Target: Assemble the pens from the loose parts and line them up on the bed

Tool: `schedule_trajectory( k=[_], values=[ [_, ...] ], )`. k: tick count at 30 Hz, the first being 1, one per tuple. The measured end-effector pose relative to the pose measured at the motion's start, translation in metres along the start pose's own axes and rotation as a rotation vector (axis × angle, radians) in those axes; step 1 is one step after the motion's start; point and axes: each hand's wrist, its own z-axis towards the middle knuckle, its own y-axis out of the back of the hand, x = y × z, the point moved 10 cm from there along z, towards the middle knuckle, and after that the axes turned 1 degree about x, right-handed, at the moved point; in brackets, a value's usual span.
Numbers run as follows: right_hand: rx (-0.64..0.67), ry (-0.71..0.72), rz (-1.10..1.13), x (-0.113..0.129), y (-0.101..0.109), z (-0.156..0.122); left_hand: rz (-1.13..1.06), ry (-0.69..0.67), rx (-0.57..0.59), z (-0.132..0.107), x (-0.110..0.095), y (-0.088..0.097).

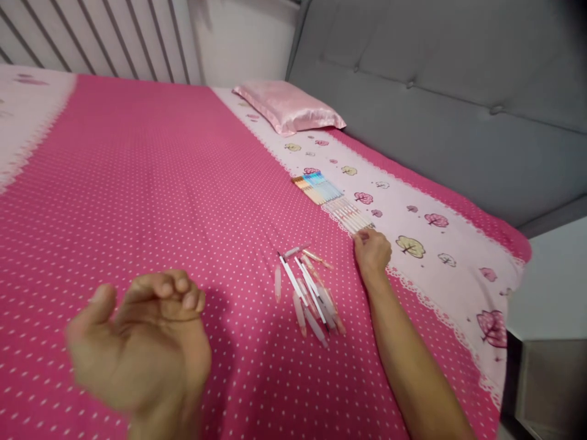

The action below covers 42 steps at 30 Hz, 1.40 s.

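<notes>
My left hand point(144, 339) hovers palm up over the near left of the bed, slightly blurred, fingers loosely curled, thumb apart, nothing in it. Farther right, my right hand point(372, 249) rests on the bed with its fingers closed at the near end of a row of slim pens; they seem to pinch the end pen, mostly hidden. Within that row, brown to orange pens and blue pens point(321, 184) lie at the far end, white and pale ones point(348, 214) nearer. Between my hands is a loose pile of white, pale pink and greyish pens point(312, 293), pointing various ways.
A pink polka-dot bedspread point(174, 183) with a white tree-print band covers the bed. A shiny pink pillow point(288, 105) lies at the back against the grey padded headboard point(435, 91). The bed's edge drops off at the right; a slatted panel point(101, 40) stands behind.
</notes>
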Motion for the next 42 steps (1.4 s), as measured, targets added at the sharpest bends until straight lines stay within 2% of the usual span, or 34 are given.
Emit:
schedule_trajectory(
  k=[2, 5, 9, 12, 14, 20, 24, 28, 34, 38, 42],
  values=[
    [-0.055, 0.032, 0.049, 0.005, 0.009, -0.002, -0.036, 0.060, 0.034, -0.003, 0.016, -0.009],
    [-0.043, 0.139, 0.210, 0.023, 0.012, -0.009, 0.136, 0.174, 0.048, -0.003, 0.050, -0.011],
    [0.214, 0.427, 0.362, 0.071, -0.011, -0.033, 0.468, 0.353, 0.155, -0.009, 0.098, -0.011],
    [0.376, 0.639, 0.361, 0.100, -0.026, -0.058, 0.594, 0.361, 0.271, -0.016, 0.112, -0.017],
    [0.439, 0.718, 0.365, 0.110, -0.029, -0.069, 0.673, 0.298, 0.361, -0.020, 0.114, -0.024],
    [0.522, 0.772, 0.477, 0.126, -0.023, -0.087, 1.074, -0.126, 0.606, -0.030, 0.106, -0.051],
    [0.542, 0.782, 0.530, 0.137, -0.018, -0.098, 1.216, -0.248, 0.701, -0.037, 0.107, -0.059],
    [0.526, 0.782, 0.560, 0.142, -0.014, -0.100, 1.188, -0.234, 0.637, -0.034, 0.101, -0.055],
    [0.441, 0.668, 0.582, 0.130, -0.011, -0.086, 1.049, -0.154, 0.535, -0.025, 0.094, -0.046],
    [0.419, 0.640, 0.611, 0.128, -0.005, -0.084, 0.836, 0.070, 0.453, -0.017, 0.107, -0.031],
    [0.488, 0.747, 0.602, 0.142, 0.002, -0.101, 0.556, 0.233, 0.326, -0.011, 0.112, -0.022]
  ],
)
